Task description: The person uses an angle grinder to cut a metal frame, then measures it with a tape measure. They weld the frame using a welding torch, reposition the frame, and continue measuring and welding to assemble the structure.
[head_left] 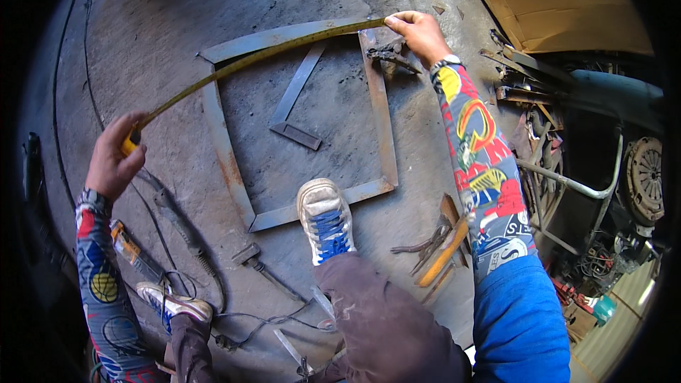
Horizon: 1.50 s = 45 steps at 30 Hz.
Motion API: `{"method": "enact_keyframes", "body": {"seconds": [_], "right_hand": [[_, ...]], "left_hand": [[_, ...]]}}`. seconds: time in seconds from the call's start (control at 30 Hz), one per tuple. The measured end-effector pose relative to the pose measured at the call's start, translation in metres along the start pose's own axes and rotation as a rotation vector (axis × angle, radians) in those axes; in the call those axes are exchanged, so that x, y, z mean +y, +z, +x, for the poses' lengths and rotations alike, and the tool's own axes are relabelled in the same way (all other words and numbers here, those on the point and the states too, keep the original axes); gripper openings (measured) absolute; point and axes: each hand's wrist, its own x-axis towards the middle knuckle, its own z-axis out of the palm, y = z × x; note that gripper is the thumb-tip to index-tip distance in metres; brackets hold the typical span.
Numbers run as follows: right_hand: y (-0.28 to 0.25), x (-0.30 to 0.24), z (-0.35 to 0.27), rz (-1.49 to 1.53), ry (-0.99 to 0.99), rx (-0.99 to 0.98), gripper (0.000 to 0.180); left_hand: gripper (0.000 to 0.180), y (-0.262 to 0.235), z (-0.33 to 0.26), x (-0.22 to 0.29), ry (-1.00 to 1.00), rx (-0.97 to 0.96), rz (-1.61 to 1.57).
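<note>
My left hand is closed round a yellow tape measure at the left. Its yellow blade is drawn out in a bowed line to my right hand, whose thumb and fingers pinch the far end. Beneath the blade, a four-sided frame of metal bars lies on the floor, and the blade runs along its far bar. Inside the frame rests a metal try square. My shoe stands over the near bar.
A hammer, a cabled tool and a yellow-and-grey tool lie near my feet. Tongs and an orange-yellow handled tool are on the right. Scrap metal, a round clutch part and cardboard line the right side.
</note>
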Motion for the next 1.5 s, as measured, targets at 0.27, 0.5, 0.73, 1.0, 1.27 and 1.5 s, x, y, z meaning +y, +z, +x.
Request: {"method": "enact_keyframes", "body": {"seconds": [0.27, 0.5, 0.73, 1.0, 1.27, 1.5], "right_hand": [[0.031, 0.021, 0.049, -0.626, 0.239, -0.006, 0.033], [0.037, 0.03, 0.047, -0.702, 0.185, -0.099, 0.04], [0.043, 0.009, 0.023, -0.793, 0.077, 0.122, 0.033], [0.188, -0.085, -0.135, -0.073, -0.252, -0.155, 0.026], [0.294, -0.136, -0.191, -0.11, 0.038, -0.333, 0.088], [0.301, -0.127, -0.183, -0.166, 0.055, -0.418, 0.066]], "left_hand": [[0.049, 0.021, 0.095, 0.017, -0.02, -0.041, 0.197], [0.051, 0.025, 0.105, -0.018, -0.177, -0.027, 0.194], [0.046, 0.054, 0.107, -0.062, -0.131, 0.13, 0.313], [0.044, 0.069, 0.12, -0.071, -0.128, 0.226, 0.397], [0.044, 0.072, 0.12, -0.075, -0.137, 0.252, 0.409], [0.044, 0.071, 0.117, -0.08, -0.071, 0.301, 0.433]]}}
